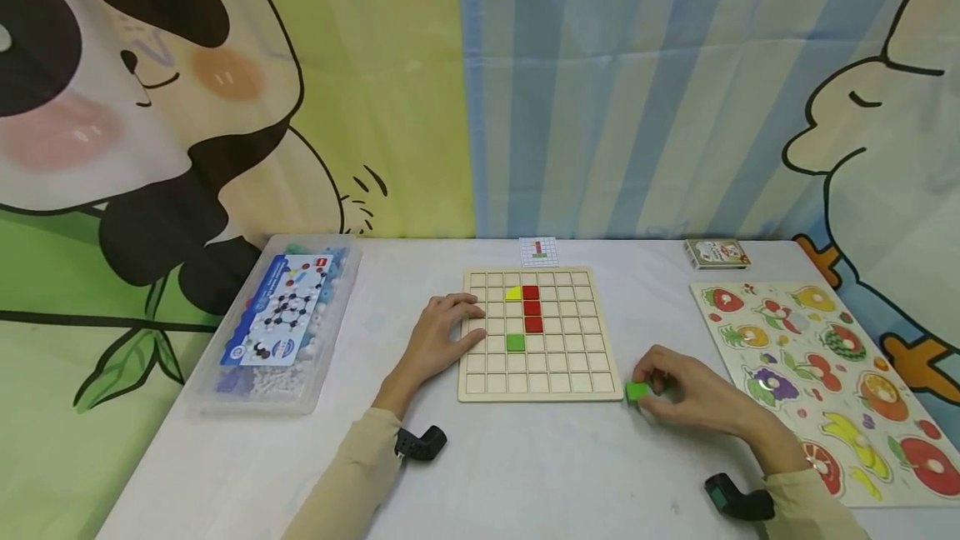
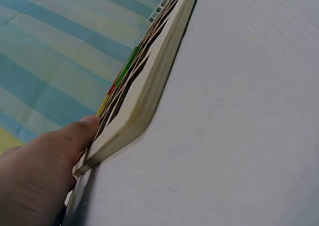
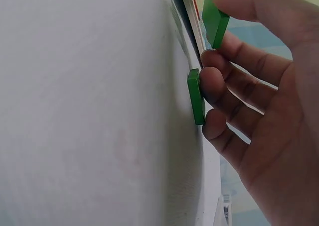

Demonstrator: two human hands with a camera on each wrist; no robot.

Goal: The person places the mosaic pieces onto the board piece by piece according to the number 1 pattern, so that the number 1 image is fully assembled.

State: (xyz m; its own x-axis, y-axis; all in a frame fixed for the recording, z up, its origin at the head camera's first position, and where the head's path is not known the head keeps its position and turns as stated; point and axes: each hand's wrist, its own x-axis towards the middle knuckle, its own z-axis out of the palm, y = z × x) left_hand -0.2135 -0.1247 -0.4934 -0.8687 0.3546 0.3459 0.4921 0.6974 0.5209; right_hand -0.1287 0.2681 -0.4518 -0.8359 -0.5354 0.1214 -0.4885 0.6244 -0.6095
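Observation:
My right hand [image 1: 693, 394] pinches a green square tile [image 3: 215, 19] between thumb and index finger, just off the board's lower right corner. A second green tile [image 3: 196, 96] lies on the table by the other fingertips, hidden behind the hand in the head view. My left hand [image 1: 438, 336] rests at the left edge of a wooden grid board [image 1: 573, 386], fingers and thumb reaching over its rim. On the board, three red squares [image 1: 532, 308] form a column, with a yellow rounded piece [image 1: 513, 293] left of the top one. A green square [image 1: 516, 343] sits lower left of the column.
Behind the board lies a small pattern card [image 1: 538, 252]. A clear plastic case [image 1: 300, 394] of small parts stands at left. At right are a fruit picture board [image 1: 806, 340], partly under the right forearm, and a small box [image 1: 717, 254].

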